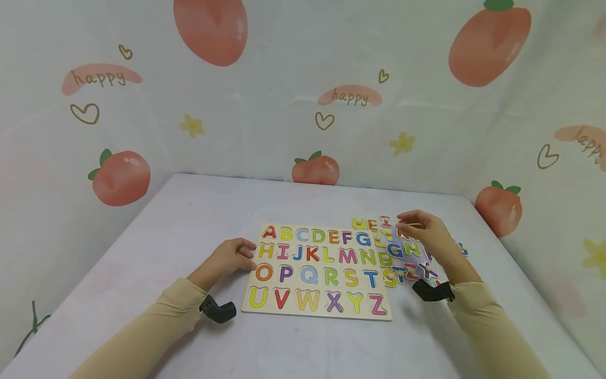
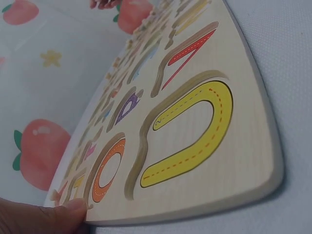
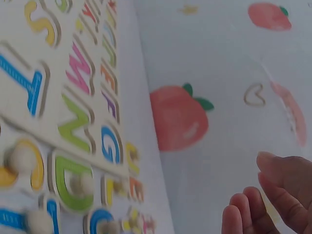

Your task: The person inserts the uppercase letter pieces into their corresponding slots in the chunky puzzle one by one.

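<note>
A wooden alphabet board (image 1: 293,302) lies flat, with coloured letter recesses in rows. A red A piece (image 1: 269,232) with a knob sits in its top left corner. My left hand (image 1: 233,256) is at the board's left edge; in the left wrist view its thumb (image 2: 73,207) touches the rim near the orange O. My right hand (image 1: 426,231) hovers over the loose letter pieces right of the board, fingers loosely bent. In the right wrist view nothing shows between the right thumb (image 3: 280,168) and fingers. That hand partly hides some pieces.
Knobbed letters cluster along the board's right side, among them a blue G (image 1: 394,250), a green D (image 3: 66,183), a pink Z (image 1: 411,271) and a purple X (image 1: 428,270). A yellow U (image 1: 358,223) lies behind the board. A peach-printed cloth (image 1: 265,142) hangs behind the table.
</note>
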### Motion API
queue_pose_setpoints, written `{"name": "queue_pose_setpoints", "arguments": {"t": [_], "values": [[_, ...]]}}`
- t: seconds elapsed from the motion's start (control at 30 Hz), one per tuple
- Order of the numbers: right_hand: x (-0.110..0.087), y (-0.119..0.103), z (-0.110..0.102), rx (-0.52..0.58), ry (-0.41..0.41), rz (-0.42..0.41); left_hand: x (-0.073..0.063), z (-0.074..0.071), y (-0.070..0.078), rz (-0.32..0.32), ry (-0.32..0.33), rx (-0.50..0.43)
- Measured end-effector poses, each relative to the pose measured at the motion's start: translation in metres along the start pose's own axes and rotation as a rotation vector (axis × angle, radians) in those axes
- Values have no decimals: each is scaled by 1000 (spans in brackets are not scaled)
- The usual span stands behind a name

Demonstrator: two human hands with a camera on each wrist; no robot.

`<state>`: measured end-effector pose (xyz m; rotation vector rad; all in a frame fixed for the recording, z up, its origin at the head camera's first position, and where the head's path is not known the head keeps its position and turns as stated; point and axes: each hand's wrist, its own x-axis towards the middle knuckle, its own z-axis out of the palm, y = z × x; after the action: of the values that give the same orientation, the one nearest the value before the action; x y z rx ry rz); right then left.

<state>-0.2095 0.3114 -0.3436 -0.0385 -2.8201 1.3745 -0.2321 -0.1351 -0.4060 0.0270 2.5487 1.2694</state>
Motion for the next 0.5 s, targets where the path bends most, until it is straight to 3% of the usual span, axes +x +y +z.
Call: {"name": "queue_pose_setpoints", "arguments": {"t": [0.27,0.5], "values": [[-6,31,-28,-6,39,66,0,1,0,-13,4,-24],[-12,53,-43,12,57,77,1,1,-1,0,1,-10]]}}
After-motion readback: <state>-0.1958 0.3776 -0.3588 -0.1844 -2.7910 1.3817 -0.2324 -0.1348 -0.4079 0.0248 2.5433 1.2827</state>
